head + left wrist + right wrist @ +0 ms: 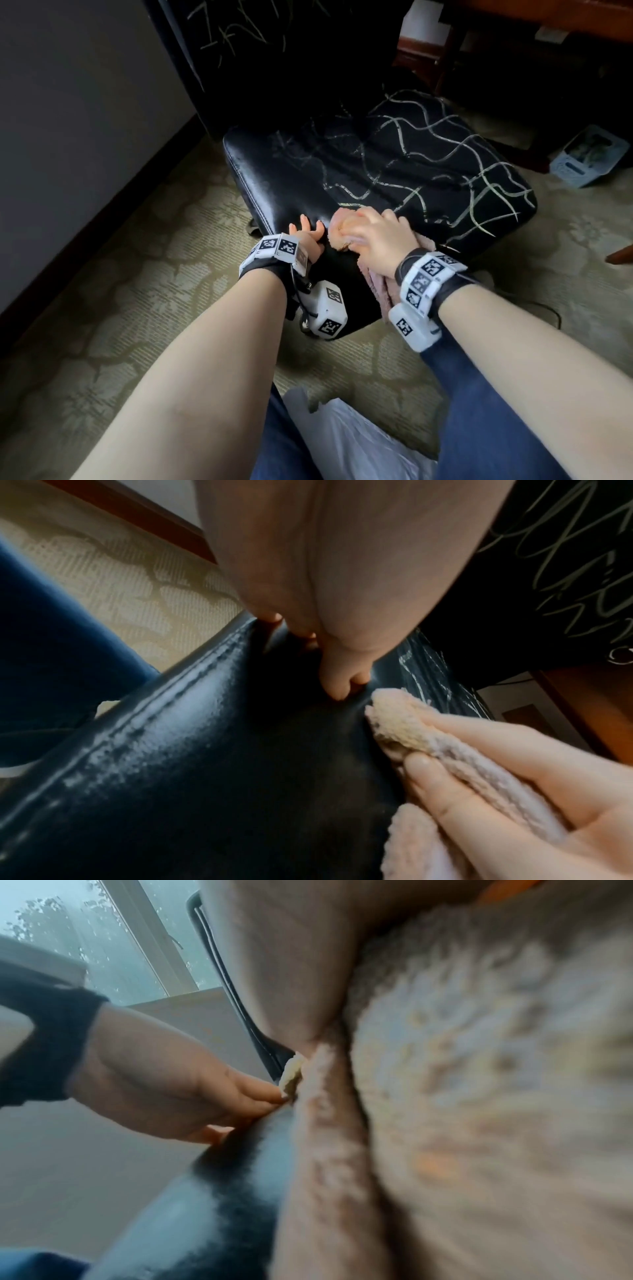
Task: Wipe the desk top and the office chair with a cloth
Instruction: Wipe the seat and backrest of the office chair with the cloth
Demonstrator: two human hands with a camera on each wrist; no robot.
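R hand (pixel 373 236) grips bunched pink cloth (pixel 342 233), fingers curled round it, pressing it on front part of black office chair seat (pixel 308 178). L hand (pixel 308 236) just beside cloth, fingers bent w/ tips on seat leather, holding nothing. Pale scribble marks (pixel 445 150) on far side of seat & on backrest. Patterned carpet (pixel 137 291) under chair.

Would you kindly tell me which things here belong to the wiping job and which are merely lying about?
Belonging to the job:
- pink fluffy cloth, held in the right hand
- black leather chair seat with pale scribbles
- left hand, resting on the seat's front edge

Just lying about:
- pale blue plastic crate
- white plastic bag
- patterned carpet
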